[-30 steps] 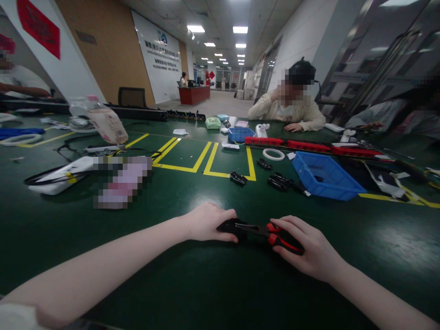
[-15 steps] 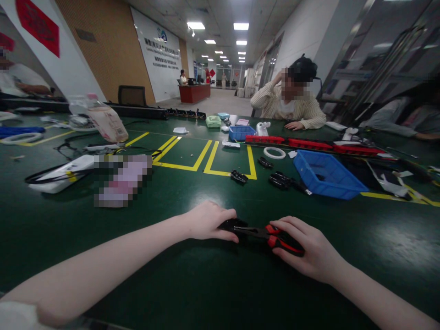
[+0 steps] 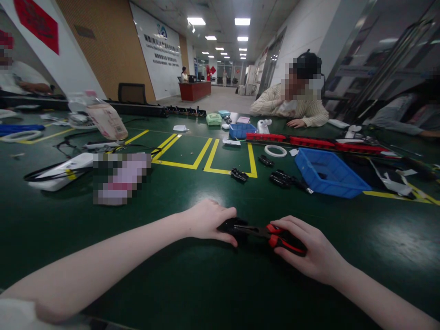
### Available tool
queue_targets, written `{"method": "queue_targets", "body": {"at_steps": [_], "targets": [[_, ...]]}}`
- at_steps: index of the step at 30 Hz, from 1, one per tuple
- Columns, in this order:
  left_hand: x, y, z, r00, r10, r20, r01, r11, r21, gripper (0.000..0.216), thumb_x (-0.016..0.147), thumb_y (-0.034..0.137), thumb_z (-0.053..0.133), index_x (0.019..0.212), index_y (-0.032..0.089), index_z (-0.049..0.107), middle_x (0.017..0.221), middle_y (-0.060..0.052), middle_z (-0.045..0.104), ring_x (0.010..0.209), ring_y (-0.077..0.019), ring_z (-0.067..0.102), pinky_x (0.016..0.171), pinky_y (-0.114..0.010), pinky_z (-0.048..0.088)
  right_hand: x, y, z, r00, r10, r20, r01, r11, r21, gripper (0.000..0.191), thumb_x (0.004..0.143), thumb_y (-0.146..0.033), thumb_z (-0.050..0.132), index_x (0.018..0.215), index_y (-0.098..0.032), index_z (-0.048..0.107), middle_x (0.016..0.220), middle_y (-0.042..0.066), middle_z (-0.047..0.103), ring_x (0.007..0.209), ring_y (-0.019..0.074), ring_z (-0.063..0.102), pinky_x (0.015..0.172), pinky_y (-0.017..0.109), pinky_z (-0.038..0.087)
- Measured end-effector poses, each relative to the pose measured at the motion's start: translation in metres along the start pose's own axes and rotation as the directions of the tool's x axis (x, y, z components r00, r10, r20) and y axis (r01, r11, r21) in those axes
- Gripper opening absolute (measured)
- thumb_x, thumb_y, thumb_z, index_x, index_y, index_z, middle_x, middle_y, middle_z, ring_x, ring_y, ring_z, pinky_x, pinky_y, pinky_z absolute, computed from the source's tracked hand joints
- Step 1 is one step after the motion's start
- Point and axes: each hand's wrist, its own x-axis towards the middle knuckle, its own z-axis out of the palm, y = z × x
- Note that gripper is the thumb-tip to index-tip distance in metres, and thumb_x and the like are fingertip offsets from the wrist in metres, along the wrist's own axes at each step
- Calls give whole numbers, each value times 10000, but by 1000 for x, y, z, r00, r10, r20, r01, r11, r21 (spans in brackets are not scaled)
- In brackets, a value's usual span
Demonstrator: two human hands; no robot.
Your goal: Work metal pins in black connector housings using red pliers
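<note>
Hardly anything has shifted since a moment ago: both hands stay low on the dark green table point(image 3: 206, 288), at its near side. My left hand point(image 3: 206, 220) curls its fingers over a small black plastic part point(image 3: 231, 225), pinning it down. My right hand point(image 3: 309, 250) wraps its fingers tight round the red-and-black-handled pliers point(image 3: 271, 234), whose nose reaches that part. A blue plastic bin point(image 3: 326, 172) sits farther right.

Red-black pliers point(image 3: 274, 234), green table point(image 3: 206, 284)
</note>
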Motion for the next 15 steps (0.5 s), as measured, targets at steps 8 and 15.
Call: {"method": "queue_targets", "body": {"at_steps": [8,15], "targets": [[-1,1,-1,1000,-13,-10,13,1000,-3,424,839,609,553,889,191,500,654,19,614,569,-167,605,512,-242,338,0,5,-2,999,-13,47,15,1000,-25,342,838,-303,593,1169,-231,553,1051,81,645,925,193,636,768,319,549],[0,1,-4,1000,-3,-3,3,998,-55,403,859,588,538,874,187,495,650,28,597,560,-152,580,527,-239,345,-1,5,-3,997,6,73,-4,1000,-21,342,841,-304,589,1173,-237,548,1056,75,639,927,191,631,768,324,547]]}}
